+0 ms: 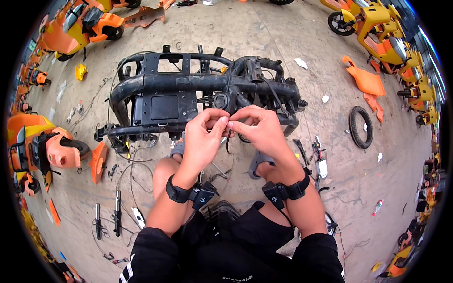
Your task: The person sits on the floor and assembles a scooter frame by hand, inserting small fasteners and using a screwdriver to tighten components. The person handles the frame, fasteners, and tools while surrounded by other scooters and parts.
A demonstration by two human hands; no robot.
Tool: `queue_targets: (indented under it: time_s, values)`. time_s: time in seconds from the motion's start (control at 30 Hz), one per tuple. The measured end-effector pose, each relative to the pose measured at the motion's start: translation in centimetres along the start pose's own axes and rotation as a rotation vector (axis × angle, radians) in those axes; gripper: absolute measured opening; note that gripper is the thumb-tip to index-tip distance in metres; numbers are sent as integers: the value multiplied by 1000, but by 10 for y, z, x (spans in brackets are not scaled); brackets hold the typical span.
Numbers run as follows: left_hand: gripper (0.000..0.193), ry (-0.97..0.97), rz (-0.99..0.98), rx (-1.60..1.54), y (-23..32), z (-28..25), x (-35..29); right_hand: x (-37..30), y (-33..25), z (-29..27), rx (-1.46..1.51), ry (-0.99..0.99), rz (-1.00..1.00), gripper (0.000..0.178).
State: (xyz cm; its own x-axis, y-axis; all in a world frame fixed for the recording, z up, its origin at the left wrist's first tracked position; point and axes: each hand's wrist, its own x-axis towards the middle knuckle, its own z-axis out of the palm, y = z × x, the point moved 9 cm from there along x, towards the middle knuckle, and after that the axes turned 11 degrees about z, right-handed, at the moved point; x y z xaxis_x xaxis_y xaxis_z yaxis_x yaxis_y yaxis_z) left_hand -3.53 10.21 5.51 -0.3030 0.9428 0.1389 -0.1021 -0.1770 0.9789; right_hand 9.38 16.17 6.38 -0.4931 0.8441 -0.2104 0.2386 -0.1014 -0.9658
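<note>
A black scooter frame (170, 83) lies across the floor in front of me. Over its near edge my left hand (204, 133) and my right hand (258, 127) meet, fingertips almost touching. Both are closed in a pinch on a thin black cable (229, 143), whose end hangs below the fingers in a slight curve. The exact spot they grip is hidden by the fingers. Just beyond the fingertips, a round black part (220, 101) sits against the frame. Black straps with small boxes are on both wrists.
Orange and yellow scooters (78, 30) stand around the sides. A loose tyre (360, 127) and orange body panels (365, 80) lie at right. Two black tubes (117, 213), loose cables and a silver box (322, 168) are scattered near my legs.
</note>
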Motion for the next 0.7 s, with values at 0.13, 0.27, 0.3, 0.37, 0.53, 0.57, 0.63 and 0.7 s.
queue_targets:
  time_s: [0.13,0.27,0.3,0.37,0.53,0.57,0.63,0.7]
  values:
    - [15,-8,90,20,6,1,-8,2,5,0,55,44,3,18]
    - [21,-10,162,391,14,-1,-18,2,10,2,50,78,29,17]
    - [20,-18,201,459,17,-1,-18,4,10,2,54,69,26,15]
    - [19,-32,255,583,16,3,-18,5,15,2,55,49,44,13]
    - [12,73,349,552,21,3,-22,1,13,-4,46,80,129,14]
    - [12,92,360,538,22,4,-22,0,12,-7,31,107,104,13]
    - [13,124,384,511,26,5,-22,-2,6,-9,2,154,36,12]
    - [13,127,371,501,26,3,-22,-6,-2,-10,-27,193,-49,11]
